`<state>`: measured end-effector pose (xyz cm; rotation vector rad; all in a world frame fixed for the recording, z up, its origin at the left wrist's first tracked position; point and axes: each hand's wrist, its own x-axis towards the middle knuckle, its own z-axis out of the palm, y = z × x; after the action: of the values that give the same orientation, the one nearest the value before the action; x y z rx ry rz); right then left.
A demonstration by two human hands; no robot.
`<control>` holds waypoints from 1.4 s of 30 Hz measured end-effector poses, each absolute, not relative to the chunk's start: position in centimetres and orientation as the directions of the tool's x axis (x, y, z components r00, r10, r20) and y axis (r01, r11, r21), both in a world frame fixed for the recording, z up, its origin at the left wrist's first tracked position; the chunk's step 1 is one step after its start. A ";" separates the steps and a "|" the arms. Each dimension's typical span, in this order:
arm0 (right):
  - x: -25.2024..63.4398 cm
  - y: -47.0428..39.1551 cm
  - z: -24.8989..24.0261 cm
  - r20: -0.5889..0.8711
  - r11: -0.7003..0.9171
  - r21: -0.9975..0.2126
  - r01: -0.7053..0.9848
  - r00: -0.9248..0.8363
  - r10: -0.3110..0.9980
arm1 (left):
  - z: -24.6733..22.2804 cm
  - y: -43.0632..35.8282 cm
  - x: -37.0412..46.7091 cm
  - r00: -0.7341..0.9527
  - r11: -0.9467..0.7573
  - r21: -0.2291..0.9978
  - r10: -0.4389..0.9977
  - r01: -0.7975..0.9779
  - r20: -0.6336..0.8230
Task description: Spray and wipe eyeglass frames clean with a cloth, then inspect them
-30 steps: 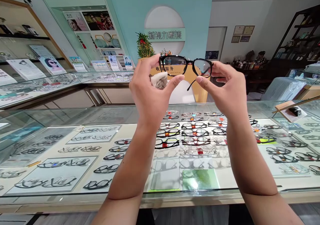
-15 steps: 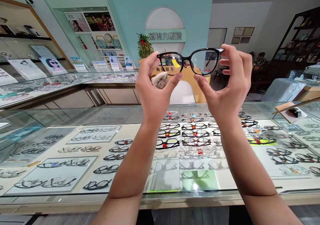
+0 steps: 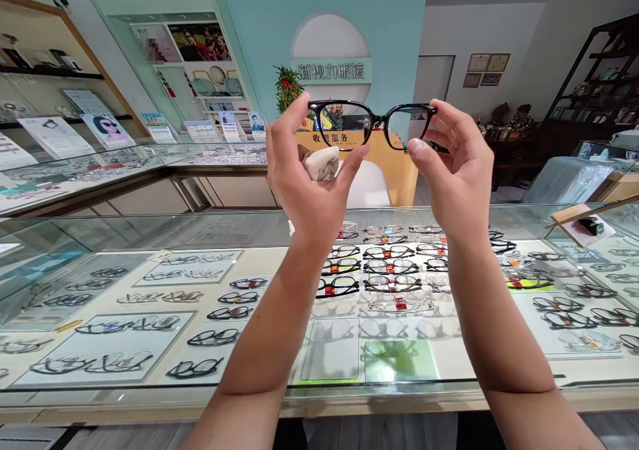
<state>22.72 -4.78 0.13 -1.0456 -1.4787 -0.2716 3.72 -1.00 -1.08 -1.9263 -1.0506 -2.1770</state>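
Observation:
A pair of black-framed glasses is held up level at chest height between both hands. My left hand pinches the frame's left end with thumb and forefinger and also keeps a small beige cloth bunched in its palm. My right hand pinches the right end by the hinge. The lenses face away from me, above the glass display counter.
Inside the counter lie several rows of glasses on trays. A second glass counter runs along the left with leaflets on it. A wooden stand sits on the counter at right. A dark shelf unit is at the far right.
The glasses were tilted up at the right end half a second ago; now they are level. My right hand has slid down a little onto the frame's right end.

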 end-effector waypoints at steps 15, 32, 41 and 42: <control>23.2 -4.3 0.3 0.899 0.635 -0.438 0.636 0.314 0.306 | -1.2 0.5 3.5 -0.089 -0.818 0.309 0.305 0.486 0.948; 23.5 -3.2 0.8 0.868 0.914 -0.300 0.272 0.475 0.143 | -1.7 2.3 3.5 -0.159 -0.922 0.357 0.334 0.148 0.929; 23.6 -3.5 1.0 0.823 0.914 -0.397 0.085 0.473 0.314 | -1.5 1.6 3.8 -0.159 -0.924 0.326 0.298 0.199 0.941; 23.7 -3.6 1.0 0.816 0.907 -0.416 0.068 0.467 0.339 | -1.6 1.6 3.7 -0.160 -0.924 0.326 0.297 0.202 0.941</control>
<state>23.65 -3.59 1.03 -0.4235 -1.0800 0.1722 3.73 1.55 -1.56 -2.0756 -0.6185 -2.3637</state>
